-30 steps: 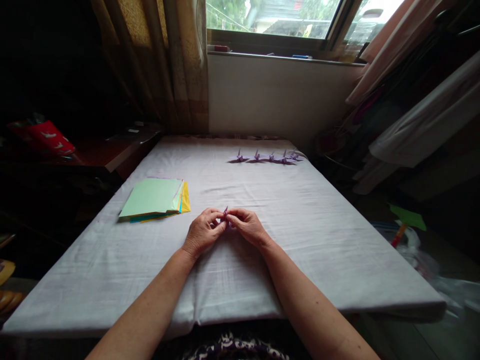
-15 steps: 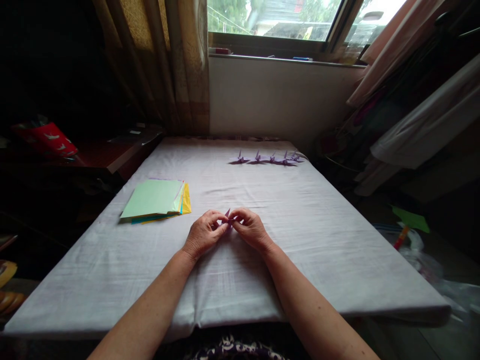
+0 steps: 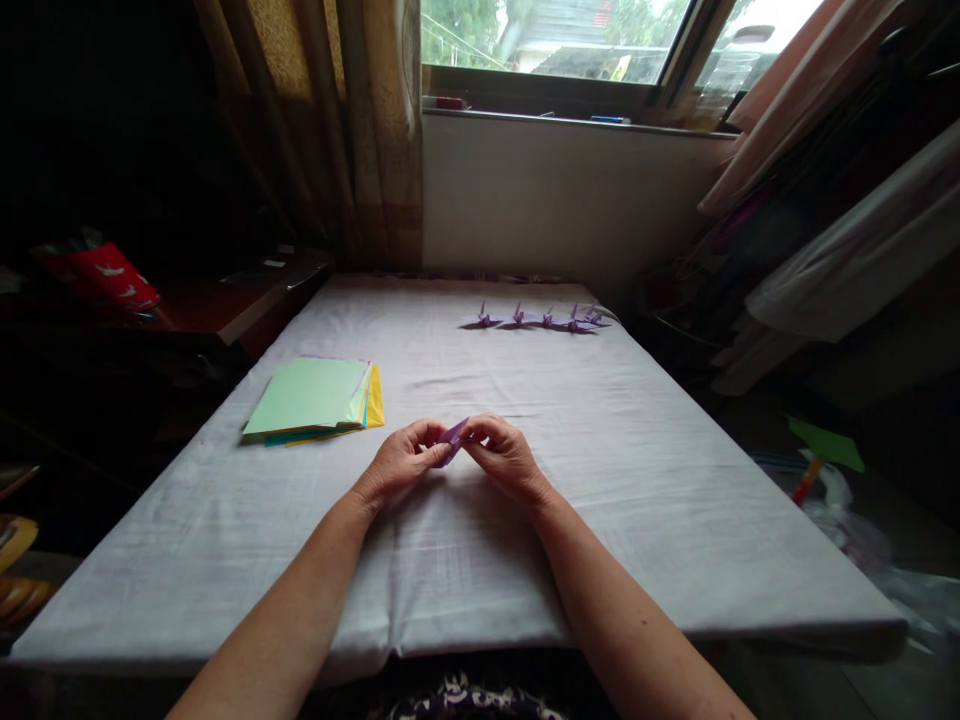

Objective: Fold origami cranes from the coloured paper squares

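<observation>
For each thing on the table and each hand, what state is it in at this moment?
Left hand: pinching the purple paper piece.
Right hand: pinching the same piece.
Purple paper piece: partly folded, held just above the cloth.
Coloured paper stack: flat, unfolded.
Purple cranes: folded, standing in a row.

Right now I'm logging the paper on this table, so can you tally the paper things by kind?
Finished purple paper cranes in the far row: 5
Purple folded piece pinched between the left hand and the right hand: 1
Stack of coloured paper sheets, sheets too close to count: 1
Total: 7
</observation>
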The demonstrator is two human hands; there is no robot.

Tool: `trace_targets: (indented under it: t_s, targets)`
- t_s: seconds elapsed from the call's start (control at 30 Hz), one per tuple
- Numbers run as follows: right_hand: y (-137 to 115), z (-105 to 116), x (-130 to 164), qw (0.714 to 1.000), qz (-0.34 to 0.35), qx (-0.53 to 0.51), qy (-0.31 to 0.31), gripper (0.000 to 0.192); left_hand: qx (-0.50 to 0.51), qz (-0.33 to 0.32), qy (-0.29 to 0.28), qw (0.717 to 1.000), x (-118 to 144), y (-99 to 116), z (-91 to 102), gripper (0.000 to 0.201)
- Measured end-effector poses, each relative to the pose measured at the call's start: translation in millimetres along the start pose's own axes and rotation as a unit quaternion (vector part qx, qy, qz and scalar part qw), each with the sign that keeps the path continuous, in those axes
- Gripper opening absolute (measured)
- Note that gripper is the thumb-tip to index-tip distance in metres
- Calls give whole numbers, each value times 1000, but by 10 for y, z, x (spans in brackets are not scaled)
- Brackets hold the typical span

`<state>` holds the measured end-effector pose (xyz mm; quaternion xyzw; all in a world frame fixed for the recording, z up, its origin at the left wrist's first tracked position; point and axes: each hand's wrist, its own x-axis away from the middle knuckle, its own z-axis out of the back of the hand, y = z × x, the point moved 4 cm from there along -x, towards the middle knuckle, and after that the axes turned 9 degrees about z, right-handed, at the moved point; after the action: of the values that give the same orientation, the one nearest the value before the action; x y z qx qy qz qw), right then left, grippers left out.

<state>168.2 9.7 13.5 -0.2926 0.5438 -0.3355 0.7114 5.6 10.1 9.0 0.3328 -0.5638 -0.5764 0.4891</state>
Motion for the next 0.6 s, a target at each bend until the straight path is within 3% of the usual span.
trace_targets:
  t_s: [0.17,0.33,0.6]
  targets:
    - [-67,-3,0,995,55,87,10,5,76,40,-43,995,2,-14,-35,60]
    - [-139,-30,19,984,96,147,-5,8,97,70,-60,991,29,-12,-39,43]
    - [-227,-24,30,972,120,200,-12,8,139,66,-19,988,39,30,-53,44]
